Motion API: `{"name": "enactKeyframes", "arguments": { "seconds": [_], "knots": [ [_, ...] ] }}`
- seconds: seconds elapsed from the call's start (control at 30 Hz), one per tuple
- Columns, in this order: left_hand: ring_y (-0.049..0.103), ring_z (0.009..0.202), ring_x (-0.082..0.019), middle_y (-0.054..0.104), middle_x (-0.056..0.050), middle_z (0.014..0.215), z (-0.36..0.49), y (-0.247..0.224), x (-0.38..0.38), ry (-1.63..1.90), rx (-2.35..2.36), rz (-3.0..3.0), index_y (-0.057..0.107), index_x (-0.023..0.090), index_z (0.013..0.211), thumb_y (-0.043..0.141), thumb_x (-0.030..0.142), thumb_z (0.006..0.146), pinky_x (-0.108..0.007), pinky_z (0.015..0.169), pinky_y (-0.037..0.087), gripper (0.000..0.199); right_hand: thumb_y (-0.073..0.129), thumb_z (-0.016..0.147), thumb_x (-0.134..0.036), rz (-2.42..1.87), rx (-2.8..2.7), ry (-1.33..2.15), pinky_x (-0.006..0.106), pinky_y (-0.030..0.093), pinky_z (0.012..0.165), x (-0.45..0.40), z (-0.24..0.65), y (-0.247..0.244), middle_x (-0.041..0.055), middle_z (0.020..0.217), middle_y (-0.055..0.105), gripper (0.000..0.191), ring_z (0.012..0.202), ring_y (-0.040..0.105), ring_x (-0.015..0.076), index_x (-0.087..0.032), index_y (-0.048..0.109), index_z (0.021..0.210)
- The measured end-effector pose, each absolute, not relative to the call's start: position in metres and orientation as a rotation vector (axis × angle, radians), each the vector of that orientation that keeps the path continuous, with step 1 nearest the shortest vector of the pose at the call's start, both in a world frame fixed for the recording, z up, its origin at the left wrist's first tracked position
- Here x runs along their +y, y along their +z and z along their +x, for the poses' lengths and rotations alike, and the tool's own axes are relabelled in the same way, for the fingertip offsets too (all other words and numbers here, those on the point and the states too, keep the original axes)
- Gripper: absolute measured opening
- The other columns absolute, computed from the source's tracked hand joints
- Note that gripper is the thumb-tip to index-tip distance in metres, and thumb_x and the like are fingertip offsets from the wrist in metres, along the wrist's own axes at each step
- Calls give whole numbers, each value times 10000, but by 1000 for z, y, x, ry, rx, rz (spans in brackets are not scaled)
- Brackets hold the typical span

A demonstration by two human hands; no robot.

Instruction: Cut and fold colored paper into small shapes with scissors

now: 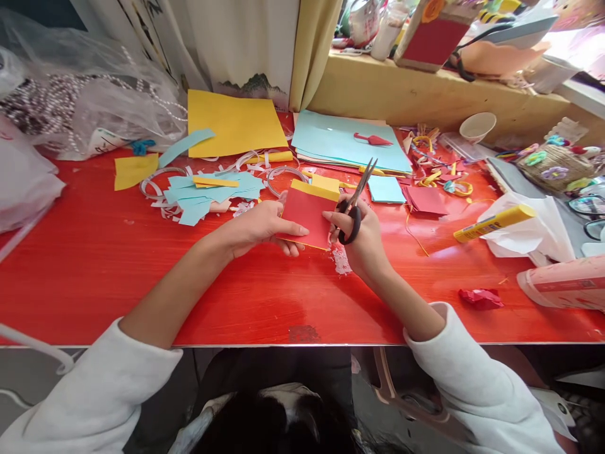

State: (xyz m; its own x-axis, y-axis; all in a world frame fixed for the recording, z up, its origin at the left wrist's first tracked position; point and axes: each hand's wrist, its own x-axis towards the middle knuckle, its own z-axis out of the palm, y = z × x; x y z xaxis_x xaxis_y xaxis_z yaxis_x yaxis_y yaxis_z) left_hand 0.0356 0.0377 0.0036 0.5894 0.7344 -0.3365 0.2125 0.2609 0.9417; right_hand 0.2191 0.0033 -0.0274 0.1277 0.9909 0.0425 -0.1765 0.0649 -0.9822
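A red paper square [307, 214], with yellow paper showing along its top edge, is pinched by my left hand [267, 227], its thumb lying on top near the lower left. My right hand [362, 236] has its fingers in the black handles of the scissors [362, 183], whose blades point up and away from the red paper. The fingertips of that same hand touch the paper's right edge. Just behind the paper lies a small yellow piece [325, 183]. Pale scraps [341, 260] are on the table below my right hand.
On the red table [236, 302] lie blue strips [208, 195], a yellow sheet [236, 126], stacked blue sheets [345, 139], blue squares [386, 189], red squares [425, 200], a glue stick [495, 223] and crumpled red paper [481, 299]. Plastic bags stand at the left, a paper cup [478, 127] at the back right.
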Motion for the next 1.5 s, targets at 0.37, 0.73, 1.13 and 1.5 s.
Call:
{"name": "enactKeyframes", "arguments": {
  "seconds": [0.37,0.73,1.13,1.5],
  "knots": [
    [694,636,-113,696,-29,904,58,-5,25,835,852,1120,545,153,1014,715,348,751,-193,546,562,369,651,700,-266,-1128,-926,910,192,454,497,6,216,-30,-69,711,399,291,526,460,56,-245,436,895],
    [670,520,-142,656,29,538,38,-5,37,699,1024,1345,504,125,1262,694,181,730,-199,544,515,567,756,680,-365,-1204,-1227,888,268,506,672,15,245,-16,-19,787,560,370,778,599,139,-257,514,938],
    [514,532,-56,550,69,628,51,-2,29,1016,967,1112,525,170,1012,672,190,696,-152,485,402,349,680,713,-357,-1168,-1168,797,253,455,619,13,235,-25,-24,763,468,317,687,526,121,-268,455,917],
    [659,728,-120,705,-67,984,65,-13,19,961,823,1020,636,115,1020,744,296,703,-232,628,587,381,691,742,-390,-1172,-1182,858,234,483,637,6,224,-24,-20,791,518,313,712,556,116,-268,474,933]
  ]
}}
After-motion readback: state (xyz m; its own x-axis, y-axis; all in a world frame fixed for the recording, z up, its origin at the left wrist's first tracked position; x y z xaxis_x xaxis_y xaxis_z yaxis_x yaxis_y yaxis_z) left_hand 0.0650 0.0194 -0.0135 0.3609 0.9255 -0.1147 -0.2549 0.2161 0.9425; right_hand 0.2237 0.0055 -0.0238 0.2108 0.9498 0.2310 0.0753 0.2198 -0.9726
